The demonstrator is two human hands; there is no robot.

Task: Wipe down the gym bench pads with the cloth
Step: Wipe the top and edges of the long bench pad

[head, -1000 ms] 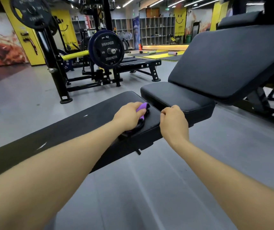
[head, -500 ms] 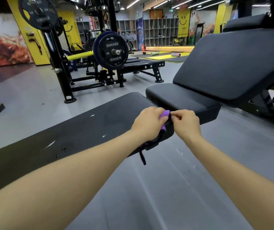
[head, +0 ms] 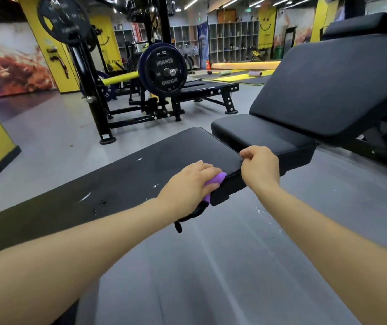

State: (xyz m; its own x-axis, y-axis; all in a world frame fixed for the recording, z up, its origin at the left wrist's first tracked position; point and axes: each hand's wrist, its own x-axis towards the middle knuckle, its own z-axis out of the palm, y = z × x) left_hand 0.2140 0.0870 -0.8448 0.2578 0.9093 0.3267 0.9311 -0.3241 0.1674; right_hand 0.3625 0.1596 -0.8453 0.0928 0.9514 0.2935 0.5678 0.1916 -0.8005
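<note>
While the left hand (head: pixel 191 181) presses the cloth (head: pixel 216 181) — a second bench (head: pixel 270 137) abuts the pad (head: pixel 140 170).

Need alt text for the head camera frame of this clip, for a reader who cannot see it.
A person's left hand presses a purple cloth on the corner of a flat black bench pad, while the right hand grips the pad's edge. Beyond stand an inclined bench and a weight plate.
</note>
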